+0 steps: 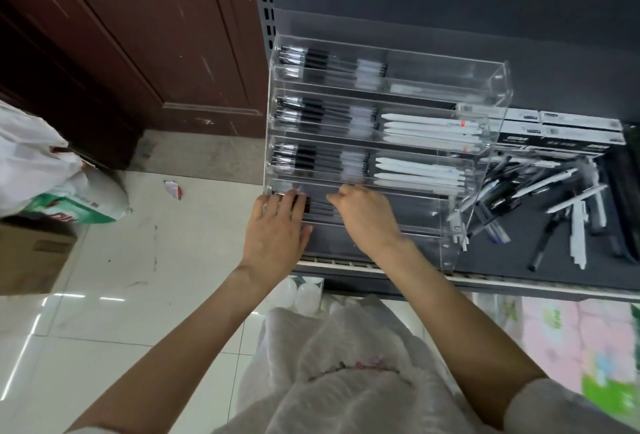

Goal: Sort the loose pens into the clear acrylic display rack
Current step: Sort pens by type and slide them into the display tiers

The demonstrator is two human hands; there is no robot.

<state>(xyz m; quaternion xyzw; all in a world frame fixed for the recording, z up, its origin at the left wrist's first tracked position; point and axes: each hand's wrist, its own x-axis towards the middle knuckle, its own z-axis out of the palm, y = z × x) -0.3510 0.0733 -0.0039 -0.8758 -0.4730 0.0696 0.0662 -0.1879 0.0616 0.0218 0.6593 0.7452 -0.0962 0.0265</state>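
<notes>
One clear acrylic display rack [498, 87], centre of frame, with four tiers visible. Three upper tiers each hold one batch of black-grip pens [311, 111] at left; individual count unreadable through blur. Two middle tiers also hold white pens [429, 128], about four each. One loose pile of pens [540, 198] at right, uncountable. Two hands: left hand [273, 229], right hand [363, 215].

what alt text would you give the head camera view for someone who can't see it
Seen from above, a person's left hand and right hand reach into the lowest tier of a clear acrylic rack on a dark shelf. The upper tiers hold rows of black pens and white pens; loose pens lie to its right.
</notes>
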